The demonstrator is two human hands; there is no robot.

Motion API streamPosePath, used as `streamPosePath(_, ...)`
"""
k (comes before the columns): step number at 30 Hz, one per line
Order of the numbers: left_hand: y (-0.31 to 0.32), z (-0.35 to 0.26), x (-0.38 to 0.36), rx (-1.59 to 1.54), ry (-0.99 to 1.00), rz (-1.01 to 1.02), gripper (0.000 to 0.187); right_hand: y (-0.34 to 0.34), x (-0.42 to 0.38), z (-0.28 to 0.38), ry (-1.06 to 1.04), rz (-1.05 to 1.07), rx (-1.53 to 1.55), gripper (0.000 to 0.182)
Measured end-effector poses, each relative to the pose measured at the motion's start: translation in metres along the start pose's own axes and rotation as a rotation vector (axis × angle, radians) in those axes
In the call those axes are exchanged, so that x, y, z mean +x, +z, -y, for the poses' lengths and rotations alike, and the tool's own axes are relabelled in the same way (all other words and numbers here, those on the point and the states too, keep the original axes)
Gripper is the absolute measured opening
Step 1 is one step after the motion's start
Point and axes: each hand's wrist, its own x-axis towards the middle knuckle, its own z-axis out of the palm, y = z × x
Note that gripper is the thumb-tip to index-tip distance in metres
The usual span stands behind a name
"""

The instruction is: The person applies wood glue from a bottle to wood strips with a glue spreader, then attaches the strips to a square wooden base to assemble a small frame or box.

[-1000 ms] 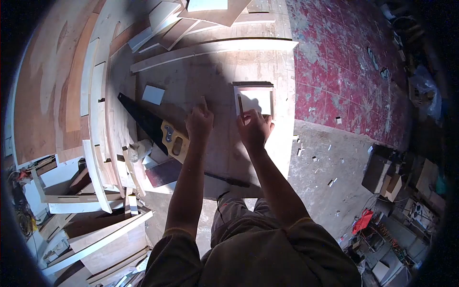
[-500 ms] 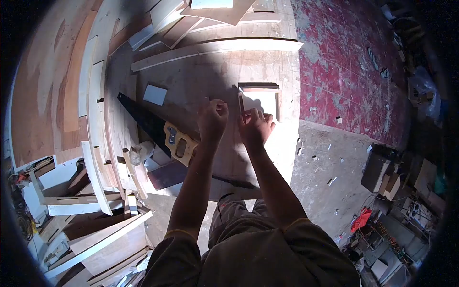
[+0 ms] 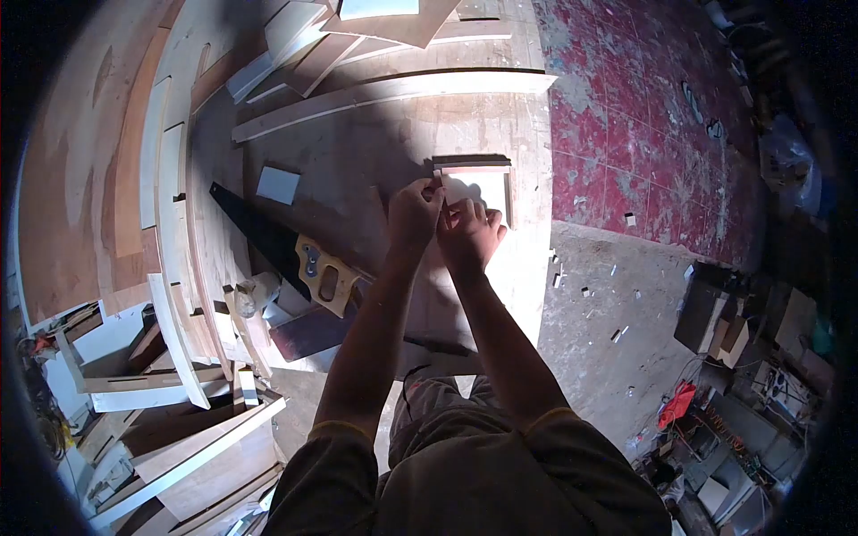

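A small white panel with thin wooden edge strips (image 3: 478, 186) lies on the wooden work surface (image 3: 340, 161). At its left edge, my left hand (image 3: 415, 213) has its fingers pinched together; what they hold, if anything, is too small to make out. My right hand (image 3: 470, 234) rests on the lower left part of the panel, its fingers bent around the edge strip. The two hands are almost touching. Left of them lies a handsaw (image 3: 323, 275) with a yellowish handle and dark blade. A small white rectangle (image 3: 279, 184) lies above the saw.
A long wooden strip (image 3: 393, 94) crosses the surface beyond the hands, with board offcuts (image 3: 331, 54) behind it. Long boards (image 3: 98, 179) and scrap wood (image 3: 197, 456) are at the left. Red floor (image 3: 643, 134) and boxes (image 3: 715, 322) are at the right.
My left hand has moved right and up to the panel's left edge, beside my right hand. My right hand stays at the panel. The whole view has shifted slightly.
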Motion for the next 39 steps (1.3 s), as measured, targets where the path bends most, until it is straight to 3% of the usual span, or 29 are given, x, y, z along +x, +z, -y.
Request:
streamPosePath(11,0.006,0.002,0.002,-0.016,-0.002,-0.067,0.023,-0.014,0.002,-0.001,-0.02,0.0,-0.006,0.023)
streamPosePath(14,0.005,0.004,0.003,0.012,0.05,-0.092,0.023,-0.033,0.011,-0.021,0.066,-0.007,0.084,0.027)
streamPosePath(17,0.004,0.004,0.002,0.018,0.062,-0.082,0.023,-0.055,0.021,-0.057,0.008,-0.118,0.331,0.019)
streamPosePath(19,0.002,0.001,0.002,0.039,0.045,-0.07,0.023,-0.081,0.022,-0.064,0.041,-0.127,0.311,0.015)
streamPosePath(27,0.008,0.003,0.006,0.02,0.078,-0.082,0.024,-0.095,-0.009,-0.089,0.176,0.167,0.261,0.012)
streamPosePath(30,0.006,0.001,0.005,0.055,0.086,-0.081,0.024,-0.09,-0.011,-0.104,0.154,0.004,0.313,0.01)
streamPosePath(39,0.012,0.003,0.005,0.07,0.087,-0.081,0.024,-0.103,0.008,-0.11,0.202,0.013,0.361,0.012)
